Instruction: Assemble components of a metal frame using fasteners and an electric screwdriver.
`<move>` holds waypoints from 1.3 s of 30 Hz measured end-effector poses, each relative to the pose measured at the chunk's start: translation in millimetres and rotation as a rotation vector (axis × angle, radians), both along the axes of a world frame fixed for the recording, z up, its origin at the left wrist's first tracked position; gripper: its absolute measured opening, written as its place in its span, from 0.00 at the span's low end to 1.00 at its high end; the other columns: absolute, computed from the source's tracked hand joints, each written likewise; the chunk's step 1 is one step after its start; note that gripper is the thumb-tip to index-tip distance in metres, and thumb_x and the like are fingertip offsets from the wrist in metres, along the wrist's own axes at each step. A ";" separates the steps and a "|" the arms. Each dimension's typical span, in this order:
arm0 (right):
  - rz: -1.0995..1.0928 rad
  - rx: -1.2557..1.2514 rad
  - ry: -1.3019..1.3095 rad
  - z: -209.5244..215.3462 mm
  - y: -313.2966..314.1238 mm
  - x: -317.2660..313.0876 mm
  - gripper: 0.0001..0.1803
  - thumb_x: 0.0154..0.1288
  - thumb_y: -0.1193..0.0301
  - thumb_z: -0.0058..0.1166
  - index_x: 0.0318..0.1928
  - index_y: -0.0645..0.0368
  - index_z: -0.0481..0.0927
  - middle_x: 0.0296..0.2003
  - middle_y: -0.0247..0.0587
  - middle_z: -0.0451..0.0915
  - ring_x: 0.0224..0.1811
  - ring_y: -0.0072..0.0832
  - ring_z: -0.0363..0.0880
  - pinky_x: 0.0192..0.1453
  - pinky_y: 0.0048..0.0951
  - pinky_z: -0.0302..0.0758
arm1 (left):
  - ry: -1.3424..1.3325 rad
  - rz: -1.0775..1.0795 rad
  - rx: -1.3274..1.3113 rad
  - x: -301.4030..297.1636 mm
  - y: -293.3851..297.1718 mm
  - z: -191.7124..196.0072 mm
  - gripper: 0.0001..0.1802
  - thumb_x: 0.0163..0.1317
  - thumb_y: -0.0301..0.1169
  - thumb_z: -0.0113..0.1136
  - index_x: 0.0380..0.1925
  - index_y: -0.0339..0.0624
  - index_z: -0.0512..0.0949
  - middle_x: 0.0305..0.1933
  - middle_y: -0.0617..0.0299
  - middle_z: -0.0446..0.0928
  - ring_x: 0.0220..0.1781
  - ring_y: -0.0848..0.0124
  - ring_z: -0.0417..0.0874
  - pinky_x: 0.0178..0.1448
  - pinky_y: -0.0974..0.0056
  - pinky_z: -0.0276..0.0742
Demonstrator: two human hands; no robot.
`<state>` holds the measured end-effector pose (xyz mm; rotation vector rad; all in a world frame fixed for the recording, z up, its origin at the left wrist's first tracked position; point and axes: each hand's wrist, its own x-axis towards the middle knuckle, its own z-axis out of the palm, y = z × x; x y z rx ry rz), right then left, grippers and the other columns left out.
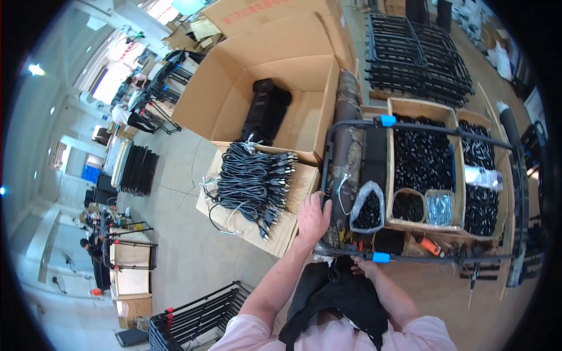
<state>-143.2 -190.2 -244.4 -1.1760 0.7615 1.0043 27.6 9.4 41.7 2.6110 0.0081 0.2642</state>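
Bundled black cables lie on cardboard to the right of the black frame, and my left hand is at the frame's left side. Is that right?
Not quite: the bundled black cables lie on cardboard to the left of the black frame, as the head view shows. The left hand is at the frame's left side.

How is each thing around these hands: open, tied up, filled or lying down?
Large brown cardboard box: open, black parts inside.
Coiled black cables: bundled with ties, piled up.
Clear plastic bag: open, holding small black parts.
Rectangular wooden tray: open, filled with small parts.
Black metal frame with blue clips: lying over the tray.
Left hand: at the frame's left rail.
Right hand: partly hidden, grip unclear.
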 end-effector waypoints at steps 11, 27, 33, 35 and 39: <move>-0.001 -0.285 -0.158 78.1 -102.3 -67.3 0.16 0.71 0.64 0.61 0.50 0.64 0.81 0.37 0.40 0.85 0.33 0.30 0.86 0.29 0.31 0.81 | -0.372 0.023 0.202 220.2 191.2 76.2 0.07 0.65 0.33 0.67 0.35 0.43 0.84 0.41 0.50 0.82 0.47 0.47 0.82 0.52 0.46 0.79; -0.226 -0.770 0.148 244.2 -74.3 -186.9 0.23 0.76 0.56 0.62 0.59 0.60 0.83 0.44 0.45 0.88 0.42 0.33 0.89 0.43 0.35 0.87 | 0.470 0.335 0.591 477.8 288.3 -74.1 0.16 0.76 0.33 0.54 0.55 0.43 0.86 0.59 0.51 0.88 0.61 0.57 0.90 0.60 0.55 0.88; -0.256 -0.908 -0.087 248.4 -117.8 -202.9 0.26 0.74 0.58 0.65 0.64 0.60 0.81 0.52 0.50 0.86 0.48 0.38 0.88 0.51 0.37 0.87 | 0.295 0.302 0.784 482.9 305.6 -90.9 0.11 0.75 0.34 0.55 0.51 0.44 0.81 0.54 0.55 0.87 0.55 0.57 0.90 0.56 0.54 0.87; -0.338 -0.972 -0.154 255.6 -115.1 -182.0 0.18 0.71 0.62 0.63 0.53 0.61 0.82 0.41 0.45 0.86 0.39 0.33 0.87 0.43 0.34 0.84 | 0.051 0.319 0.851 476.7 300.9 -67.3 0.13 0.72 0.38 0.57 0.48 0.41 0.77 0.49 0.52 0.83 0.57 0.56 0.86 0.57 0.55 0.86; -0.246 -1.214 -0.246 312.9 -104.7 -95.2 0.13 0.69 0.66 0.61 0.44 0.64 0.86 0.29 0.44 0.87 0.30 0.29 0.87 0.38 0.32 0.82 | -0.138 0.333 0.567 466.1 312.3 5.4 0.13 0.74 0.39 0.55 0.44 0.39 0.73 0.46 0.47 0.83 0.46 0.50 0.91 0.49 0.45 0.88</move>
